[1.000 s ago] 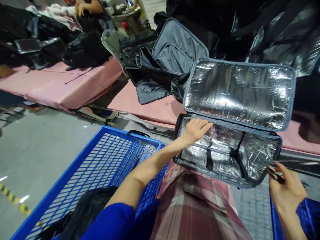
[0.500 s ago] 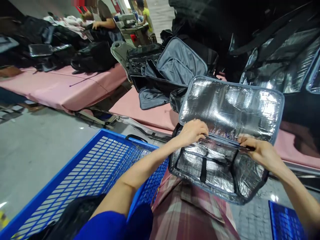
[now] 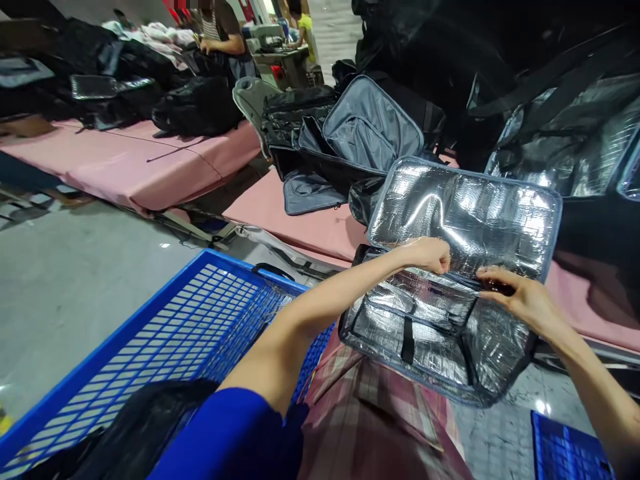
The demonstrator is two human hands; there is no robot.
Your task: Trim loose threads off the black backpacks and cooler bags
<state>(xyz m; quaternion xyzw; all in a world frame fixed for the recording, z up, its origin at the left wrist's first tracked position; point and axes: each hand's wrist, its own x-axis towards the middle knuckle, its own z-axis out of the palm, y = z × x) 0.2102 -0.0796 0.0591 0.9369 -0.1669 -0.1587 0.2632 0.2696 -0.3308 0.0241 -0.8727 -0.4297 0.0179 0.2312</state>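
An insulated bag (image 3: pixel 420 340) with a shiny silver foil lining and grey-blue edge binding lies tilted open before me. Its foil-lined lid (image 3: pixel 480 200) is folded back away from me, and a black strap (image 3: pixel 408 340) crosses the inner wall. My left hand (image 3: pixel 434 255) is closed on the bag's seam where lid and body meet. To its right, my right hand (image 3: pixel 523 297) pinches the same seam between thumb and fingers. The left fingertips are curled under and partly hidden.
A blue plastic crate (image 3: pixel 150 347) with dark material inside stands at my left; another blue crate (image 3: pixel 565 447) is at lower right. Behind are pink-covered tables (image 3: pixel 190 157) and open grey-lined black bags (image 3: pixel 370 127). A co-worker (image 3: pixel 225 43) stands farther back.
My left hand has slid right along the seam, closer to my right hand. My right hand stays near the same spot on the seam.
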